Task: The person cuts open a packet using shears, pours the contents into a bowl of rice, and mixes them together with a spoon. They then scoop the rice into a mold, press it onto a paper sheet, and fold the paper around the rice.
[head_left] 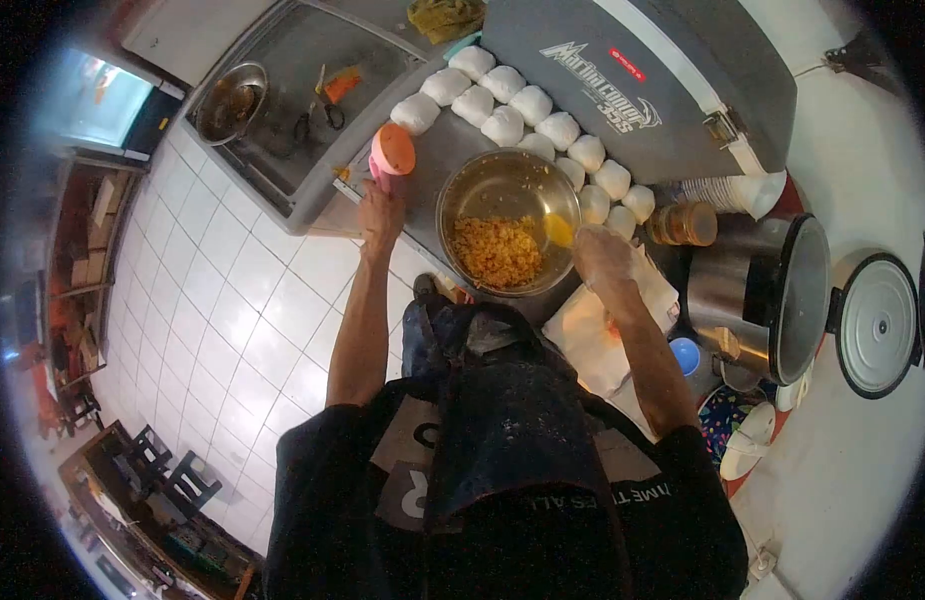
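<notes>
My left hand (382, 215) is closed around the handle of a pink plastic dipper (392, 152), its round orange face turned up beside the counter. What is inside it, if anything, I cannot make out. A wide metal bowl (507, 180) stands in front of me, holding a heap of orange-yellow chopped filling (497, 252). At the bowl's right rim is my right hand (604, 260), its fingers curled around what looks like a yellow spoon (559, 230). The spoon's yellow end hangs inside the bowl; its handle is hidden by the hand.
Rows of white dough balls (502, 125) lie behind the bowl, against a grey cool box (642, 60). To the right are a lidded jar (687, 223), a large steel pot (757, 290), and a blue cup (685, 355). Scissors (317, 120) and a metal bowl (232, 105) sit at upper left.
</notes>
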Demonstrator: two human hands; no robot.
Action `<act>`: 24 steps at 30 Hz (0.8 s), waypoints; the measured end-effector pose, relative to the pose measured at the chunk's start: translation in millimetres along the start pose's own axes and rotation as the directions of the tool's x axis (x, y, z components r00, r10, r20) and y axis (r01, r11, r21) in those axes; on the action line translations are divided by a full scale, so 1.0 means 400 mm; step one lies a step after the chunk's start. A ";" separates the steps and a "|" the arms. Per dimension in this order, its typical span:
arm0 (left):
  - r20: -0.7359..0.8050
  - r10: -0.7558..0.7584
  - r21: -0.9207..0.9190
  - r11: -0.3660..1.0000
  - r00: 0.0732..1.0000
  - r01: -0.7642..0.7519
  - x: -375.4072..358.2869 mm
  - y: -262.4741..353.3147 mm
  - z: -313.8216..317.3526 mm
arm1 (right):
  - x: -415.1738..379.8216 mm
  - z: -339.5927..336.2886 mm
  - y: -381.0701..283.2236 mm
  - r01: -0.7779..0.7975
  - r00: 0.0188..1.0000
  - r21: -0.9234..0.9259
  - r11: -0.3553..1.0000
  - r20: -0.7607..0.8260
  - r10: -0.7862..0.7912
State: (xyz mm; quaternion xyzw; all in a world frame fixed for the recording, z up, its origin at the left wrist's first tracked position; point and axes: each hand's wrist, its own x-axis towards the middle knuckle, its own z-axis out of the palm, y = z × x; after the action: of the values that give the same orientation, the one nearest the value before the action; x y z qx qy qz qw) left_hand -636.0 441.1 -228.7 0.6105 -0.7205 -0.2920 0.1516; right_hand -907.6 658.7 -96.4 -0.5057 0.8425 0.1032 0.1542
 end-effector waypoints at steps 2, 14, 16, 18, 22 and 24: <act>-0.029 0.038 -0.122 0.992 0.999 -0.042 -0.056 0.009 -0.013 | 0.008 0.016 -0.001 -0.017 0.998 -0.021 1.000 0.065 0.018; -0.008 -0.136 -0.559 0.822 0.991 0.109 -0.308 0.189 0.033 | 0.040 0.165 -0.060 0.313 0.944 0.320 0.894 -0.002 -0.330; -0.044 -0.109 -0.523 0.850 0.993 0.070 -0.315 0.200 0.027 | 0.061 0.215 -0.074 0.234 0.958 0.489 0.840 0.034 -0.286; -0.082 -0.083 -0.479 0.877 0.993 0.034 -0.316 0.201 0.022 | 0.141 0.426 -0.026 0.334 0.931 0.777 0.533 -0.183 -0.317; -0.103 -0.095 -0.539 0.842 0.990 0.025 -0.308 0.189 0.012 | 0.153 0.408 0.018 -0.013 0.876 0.995 -0.096 -0.035 -0.482; -0.016 -0.172 -0.588 0.798 0.985 0.130 -0.312 0.175 -0.006 | 0.142 0.395 0.036 -0.339 0.832 0.599 -0.725 -0.168 -0.528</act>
State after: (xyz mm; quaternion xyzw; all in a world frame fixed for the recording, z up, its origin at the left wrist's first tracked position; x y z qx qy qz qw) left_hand -664.0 567.5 -167.3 0.5993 -0.5392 -0.4893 0.3328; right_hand -920.9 671.0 -264.1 -0.1185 0.2137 -0.6462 0.7229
